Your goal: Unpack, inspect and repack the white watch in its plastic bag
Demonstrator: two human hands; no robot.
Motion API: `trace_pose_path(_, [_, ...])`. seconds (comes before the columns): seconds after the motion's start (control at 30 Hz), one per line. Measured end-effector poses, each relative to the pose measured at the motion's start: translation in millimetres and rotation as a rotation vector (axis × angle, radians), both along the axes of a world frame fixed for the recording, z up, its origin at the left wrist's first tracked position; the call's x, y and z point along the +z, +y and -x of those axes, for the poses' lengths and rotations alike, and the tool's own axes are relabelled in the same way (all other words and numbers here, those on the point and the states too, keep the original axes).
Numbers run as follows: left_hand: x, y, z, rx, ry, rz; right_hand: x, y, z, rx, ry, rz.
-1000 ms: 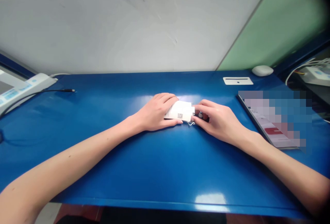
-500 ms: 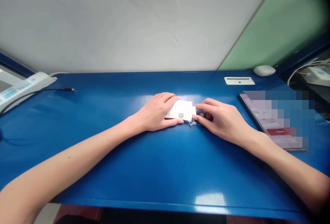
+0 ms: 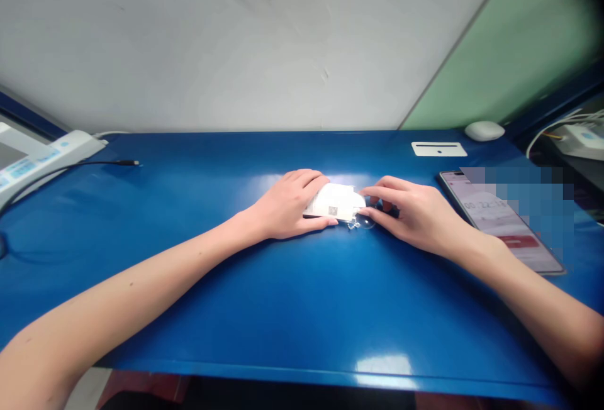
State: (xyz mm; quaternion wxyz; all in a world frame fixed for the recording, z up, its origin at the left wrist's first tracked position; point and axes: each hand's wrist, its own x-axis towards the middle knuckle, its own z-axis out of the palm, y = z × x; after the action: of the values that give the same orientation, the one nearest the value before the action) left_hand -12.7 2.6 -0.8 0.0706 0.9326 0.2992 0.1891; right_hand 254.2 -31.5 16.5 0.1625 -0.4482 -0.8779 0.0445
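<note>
A small white package (image 3: pixel 325 199) with a printed square code lies on the blue table. My left hand (image 3: pixel 295 204) is closed around its left end, thumb along the near edge and fingers over the far side. At its right end, the thumb and index finger of my right hand (image 3: pixel 406 205) pinch a white flap. Clear rounded plastic (image 3: pixel 367 221) shows beside this end. A little silvery chain (image 3: pixel 353 226) lies against the near right corner. Inside the package, nothing can be made out.
A phone (image 3: pixel 507 227), partly pixelated, lies to the right. Behind it are a white slotted plate (image 3: pixel 438 149) and a white rounded case (image 3: pixel 484 131). On the left are a power strip (image 3: pixel 51 153) and a black cable (image 3: pixel 108 163). A grey panel (image 3: pixel 236 51) backs the table.
My right hand has shifted slightly right, and the white end piece reaches further right. A dark patterned patch by its fingers no longer shows; clear plastic does. My left hand stays on the package.
</note>
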Motion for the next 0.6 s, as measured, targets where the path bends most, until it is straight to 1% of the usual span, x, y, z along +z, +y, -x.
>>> trace_pose_path(0.43, [-0.2,-0.7,0.7,0.006,-0.004,0.002,3.0,-0.9,-5.1,0.017,-0.108,-0.093])
trace_pose_path(0.6, [0.2,-0.7,0.8,0.004,-0.001,0.002,4.6,-2.5,-5.0,0.015,-0.097,-0.117])
